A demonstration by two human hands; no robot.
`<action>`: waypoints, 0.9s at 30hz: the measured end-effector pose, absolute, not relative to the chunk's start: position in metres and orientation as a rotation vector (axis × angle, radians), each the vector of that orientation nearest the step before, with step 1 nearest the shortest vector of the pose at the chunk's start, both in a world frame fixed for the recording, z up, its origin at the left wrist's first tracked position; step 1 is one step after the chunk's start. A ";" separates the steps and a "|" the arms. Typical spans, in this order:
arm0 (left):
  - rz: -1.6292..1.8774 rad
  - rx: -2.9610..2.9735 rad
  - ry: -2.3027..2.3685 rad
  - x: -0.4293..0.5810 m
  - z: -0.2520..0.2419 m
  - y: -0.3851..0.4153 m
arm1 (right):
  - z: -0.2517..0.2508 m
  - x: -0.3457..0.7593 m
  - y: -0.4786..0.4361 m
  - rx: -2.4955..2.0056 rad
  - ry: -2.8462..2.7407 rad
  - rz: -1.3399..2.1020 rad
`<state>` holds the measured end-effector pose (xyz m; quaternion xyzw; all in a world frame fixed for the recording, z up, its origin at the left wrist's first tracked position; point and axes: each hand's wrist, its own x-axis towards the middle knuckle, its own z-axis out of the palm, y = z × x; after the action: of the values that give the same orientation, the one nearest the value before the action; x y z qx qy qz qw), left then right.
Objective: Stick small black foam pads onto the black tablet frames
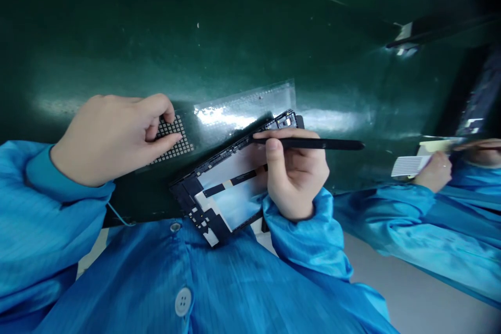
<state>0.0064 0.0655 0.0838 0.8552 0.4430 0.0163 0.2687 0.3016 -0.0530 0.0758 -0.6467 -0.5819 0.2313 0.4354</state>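
Observation:
Curled over a dark sheet of small square pads (180, 143), my left hand (125, 128) has its thumb across the pads and its index finger bent at the sheet's upper edge. The other fingertips are partly hidden. My right hand (299, 177) grips a slim black pen-like tool (324, 143), whose left tip meets the upper long edge of an opened tablet-like device (235, 203). That device lies tilted near my body, showing a silvery inner panel, a dark ribbon cable (219, 188) and black frame parts. My right hand covers part of it.
A clear plastic sheet (250, 99) lies behind the device on the green tabletop (235, 26). At the right, a co-worker's hand (436, 172) holds a white striped sheet (409, 166). Dark equipment (475, 88) stands farther right.

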 end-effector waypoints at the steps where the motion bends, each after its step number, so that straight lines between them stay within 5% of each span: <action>1: 0.042 2.309 1.192 0.006 0.084 0.065 | 0.084 0.302 -0.051 -1.644 -1.526 0.556; 4: -0.005 2.311 1.190 0.007 0.086 0.065 | 0.108 0.299 -0.033 -1.606 -1.678 0.597; 11: -0.139 2.295 1.209 0.014 0.097 0.064 | 0.097 0.275 0.027 -1.199 -2.042 1.273; 22: -0.145 2.319 1.218 0.015 0.096 0.064 | 0.090 0.274 0.031 -1.227 -2.037 1.329; 27: -0.174 2.319 1.216 0.014 0.097 0.065 | 0.090 0.286 0.009 -1.322 -1.600 1.269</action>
<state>0.0140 0.0647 0.0968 0.8544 0.4479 -0.0642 0.2556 0.2859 0.0095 0.0901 -0.5097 -0.6169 0.4891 0.3471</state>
